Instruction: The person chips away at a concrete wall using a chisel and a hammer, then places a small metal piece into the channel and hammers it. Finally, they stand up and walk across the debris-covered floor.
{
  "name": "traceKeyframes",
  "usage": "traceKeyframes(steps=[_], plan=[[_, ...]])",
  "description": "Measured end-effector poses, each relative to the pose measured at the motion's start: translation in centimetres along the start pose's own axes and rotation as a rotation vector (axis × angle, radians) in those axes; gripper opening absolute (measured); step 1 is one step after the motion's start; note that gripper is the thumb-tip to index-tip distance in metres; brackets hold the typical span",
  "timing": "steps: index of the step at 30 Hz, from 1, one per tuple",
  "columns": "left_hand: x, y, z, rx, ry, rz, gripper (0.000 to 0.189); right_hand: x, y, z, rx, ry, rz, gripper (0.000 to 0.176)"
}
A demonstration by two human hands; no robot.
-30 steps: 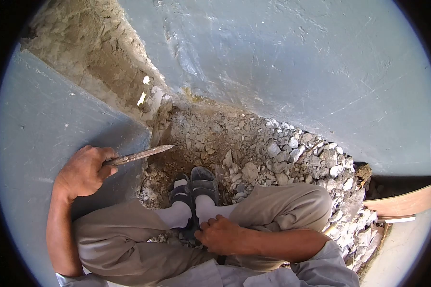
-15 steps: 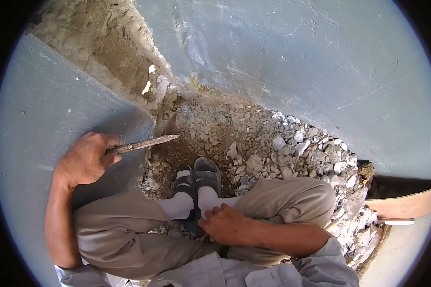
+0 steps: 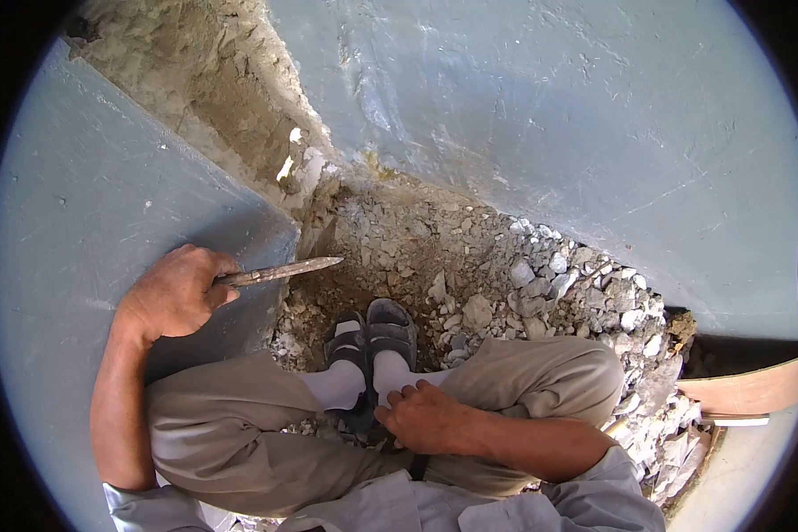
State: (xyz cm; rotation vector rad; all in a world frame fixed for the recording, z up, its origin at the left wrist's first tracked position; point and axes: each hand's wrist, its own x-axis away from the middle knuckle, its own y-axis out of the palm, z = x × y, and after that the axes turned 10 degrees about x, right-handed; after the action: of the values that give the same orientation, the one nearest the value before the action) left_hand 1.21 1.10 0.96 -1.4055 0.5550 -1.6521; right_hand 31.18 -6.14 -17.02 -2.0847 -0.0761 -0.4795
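My left hand [image 3: 179, 291] is closed around a chisel [image 3: 288, 270], a worn, pointed metal bar. It lies roughly level, and its tip points right, above the broken ground and in front of the sandals. The back of this hand faces up beside the grey-blue wall [image 3: 80, 222]. Between my knees, my right hand [image 3: 426, 417] is held low with its fingers curled, near the white socks [image 3: 337, 385]. Whatever it may hold is hidden; a small dark piece [image 3: 418, 465] shows just below it.
Loose rubble [image 3: 541, 293] covers the ground ahead and to the right of the sandals [image 3: 390, 332]. A broken channel [image 3: 230, 97] exposes rough earthy material at upper left. Another grey-blue wall [image 3: 550, 106] rises on the right. A curved brown panel [image 3: 754, 383] stands at far right.
The whole view has shifted slightly, so the scene sits a little to the right. The chisel and both hands keep nearly the same pose.
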Motion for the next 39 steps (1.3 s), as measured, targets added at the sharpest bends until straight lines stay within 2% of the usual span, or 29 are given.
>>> traceKeyframes(steps=[7,10,13,20,39], plan=[[-0.1,0.4,-0.8,-0.003,0.026,0.014,0.018,0.0,0.3,-0.1,0.0,-0.013,-0.008,0.046],[-0.2,0.5,-0.8,-0.002,0.027,0.016,0.019,0.4,1.1,-0.2,-0.008,-0.052,0.128,0.021],[-0.1,0.5,-0.7,0.001,0.031,0.023,0.021,0.6,1.0,-0.6,0.0,-0.049,0.141,0.021],[0.0,0.2,-0.1,0.005,-0.002,0.009,0.018,0.6,0.6,-0.8,0.004,-0.076,0.012,0.024],[0.3,0.1,0.0,0.009,-0.008,-0.02,0.02,-0.3,1.3,0.8,0.024,0.028,0.054,0.032]])
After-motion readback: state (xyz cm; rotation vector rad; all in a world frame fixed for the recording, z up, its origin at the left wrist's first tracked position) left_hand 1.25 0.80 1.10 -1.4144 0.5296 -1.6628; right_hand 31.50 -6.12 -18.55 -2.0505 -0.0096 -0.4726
